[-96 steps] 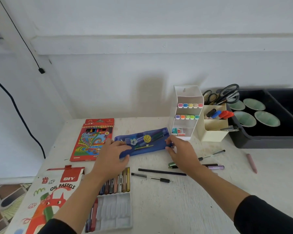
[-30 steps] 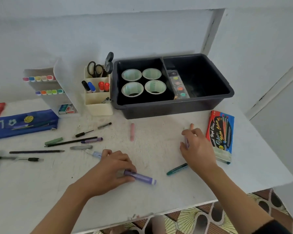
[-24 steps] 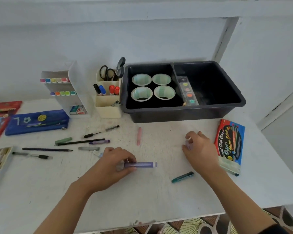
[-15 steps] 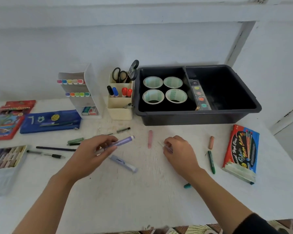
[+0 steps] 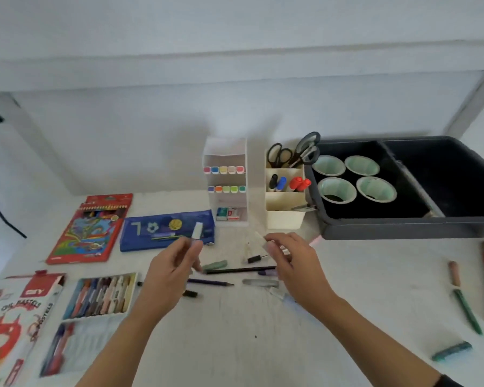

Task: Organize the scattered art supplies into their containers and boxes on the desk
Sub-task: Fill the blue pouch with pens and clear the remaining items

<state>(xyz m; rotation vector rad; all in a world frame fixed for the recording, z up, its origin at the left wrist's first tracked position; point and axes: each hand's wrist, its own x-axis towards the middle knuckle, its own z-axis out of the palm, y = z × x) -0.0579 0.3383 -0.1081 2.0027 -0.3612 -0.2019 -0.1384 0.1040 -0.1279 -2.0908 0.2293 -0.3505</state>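
Both hands raised over tabletop [image 5: 347, 289]
Pale crayon [image 5: 197, 234] pinched in left hand [image 5: 171, 275] grip; small pale stick [image 5: 260, 238] pinched in right hand [image 5: 294, 263] grip.

A pale stick [image 5: 197, 231] is held upright in the left hand [image 5: 171, 270], in front of the blue pencil case [image 5: 166, 229]. A second pale stick [image 5: 261, 238] is pinched, tilted, in the right hand [image 5: 294, 261], to the right of the case. Below the case, a green crayon [image 5: 215, 265], a black pencil [image 5: 239, 270] and a dark blue pencil [image 5: 210, 282] are lying flat on the desk [image 5: 347, 289]. Lower left of the case, an open tray of oil pastels [image 5: 102, 297] is set. Far to the right of the case, a brown crayon [image 5: 455, 273], a green pen [image 5: 467, 311] and a teal crayon [image 5: 451, 351] are scattered.
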